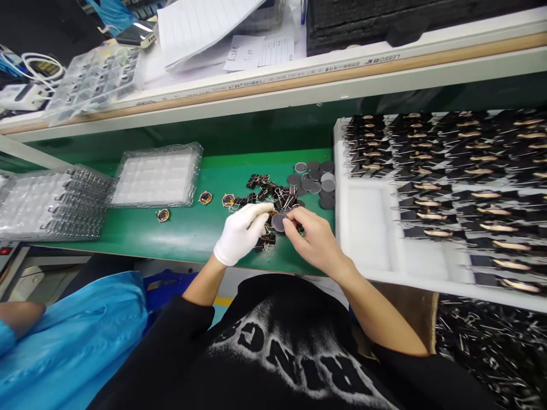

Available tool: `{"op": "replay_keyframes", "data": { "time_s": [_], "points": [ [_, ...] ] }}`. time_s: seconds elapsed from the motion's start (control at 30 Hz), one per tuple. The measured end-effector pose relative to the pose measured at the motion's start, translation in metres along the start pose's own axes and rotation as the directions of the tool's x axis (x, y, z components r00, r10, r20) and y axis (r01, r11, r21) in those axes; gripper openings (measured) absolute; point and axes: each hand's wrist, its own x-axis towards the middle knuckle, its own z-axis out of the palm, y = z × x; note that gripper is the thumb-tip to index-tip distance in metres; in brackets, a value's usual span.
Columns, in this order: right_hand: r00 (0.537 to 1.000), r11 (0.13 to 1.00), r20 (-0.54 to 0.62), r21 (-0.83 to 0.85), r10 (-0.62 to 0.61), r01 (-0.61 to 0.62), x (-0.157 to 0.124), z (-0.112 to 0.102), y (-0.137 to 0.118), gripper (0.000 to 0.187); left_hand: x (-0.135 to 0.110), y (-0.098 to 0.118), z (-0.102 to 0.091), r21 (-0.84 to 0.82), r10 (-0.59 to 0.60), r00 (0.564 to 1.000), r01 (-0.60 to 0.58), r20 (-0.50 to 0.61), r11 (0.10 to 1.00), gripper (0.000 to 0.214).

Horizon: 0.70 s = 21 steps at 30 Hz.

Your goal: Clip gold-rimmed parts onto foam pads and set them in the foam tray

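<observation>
Head view: the right hand (314, 236), bare, had its thumb and fingers closed on the edge of a grey disc (278, 222), positioned between both hands above the green bench (137, 236). The left hand (241, 232), in a white glove, had its thumb and fingers drawn together on an orange-and-black part (272, 212), mostly hidden, at the disc's far left edge. Black binder clips (285, 198) lay in a heap around and beyond the fingertips. Loose discs (314, 176) were grouped at the far right of the heap, beside a white rack (367, 228) bearing rows of clipped pieces (465, 171). Three round parts (205, 197) with copper-coloured rims lay left of the heap. Farther left were a clear compartment tray (156, 176) and a tray stack (81, 205). A co-worker's blue garment (94, 336) occupied the near left.
</observation>
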Motion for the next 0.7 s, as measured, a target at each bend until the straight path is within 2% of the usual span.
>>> {"op": "replay_keyframes", "data": {
  "time_s": [0.1, 0.17, 0.23, 0.3, 0.4, 0.47, 0.53, 0.6, 0.7],
  "points": [
    [0.990, 0.969, -0.120, -0.246, -0.070, 0.038, -0.007, -0.002, 0.012, 0.027, 0.007, 0.006, 0.008, -0.009, 0.031, 0.999, -0.030, 0.038, 1.000, 0.027],
    [0.989, 0.969, -0.131, -0.246, -0.067, 0.033, -0.012, -0.002, 0.018, 0.025, 0.010, 0.009, 0.012, -0.018, 0.068, 0.996, -0.067, 0.049, 0.998, 0.027],
    [0.991, 0.987, -0.126, -0.158, -0.036, 0.016, -0.014, -0.003, 0.022, 0.025, 0.013, 0.012, 0.015, -0.054, 0.099, 0.993, -0.095, 0.068, 0.994, 0.028],
    [0.991, 0.999, -0.130, -0.047, 0.019, -0.026, -0.014, -0.003, 0.023, 0.025, 0.016, 0.015, 0.017, -0.124, 0.081, 0.990, -0.066, 0.118, 0.990, 0.031],
    [0.984, 0.989, -0.120, 0.093, 0.128, -0.117, -0.012, -0.004, 0.022, 0.027, 0.022, 0.019, 0.018, -0.234, -0.031, 0.971, 0.087, 0.235, 0.968, 0.033],
    [0.980, 0.962, -0.055, 0.210, 0.191, -0.176, -0.011, -0.005, 0.022, 0.027, 0.028, 0.021, 0.017, -0.215, -0.097, 0.957, 0.159, 0.274, 0.964, 0.032],
    [0.973, 0.904, 0.032, 0.363, 0.230, -0.226, -0.009, -0.006, 0.024, 0.026, 0.034, 0.021, 0.014, -0.158, -0.119, 0.949, 0.170, 0.291, 0.973, 0.030],
    [0.961, 0.818, 0.114, 0.505, 0.252, -0.274, -0.008, -0.007, 0.027, 0.033, 0.037, 0.018, 0.010, -0.140, -0.098, 0.934, 0.154, 0.345, 0.978, 0.029],
    [0.934, 0.683, 0.189, 0.640, 0.304, -0.352, -0.007, -0.011, 0.031, 0.035, 0.034, 0.013, 0.002, -0.080, -0.046, 0.925, 0.082, 0.376, 0.993, 0.030]
  ]
}}
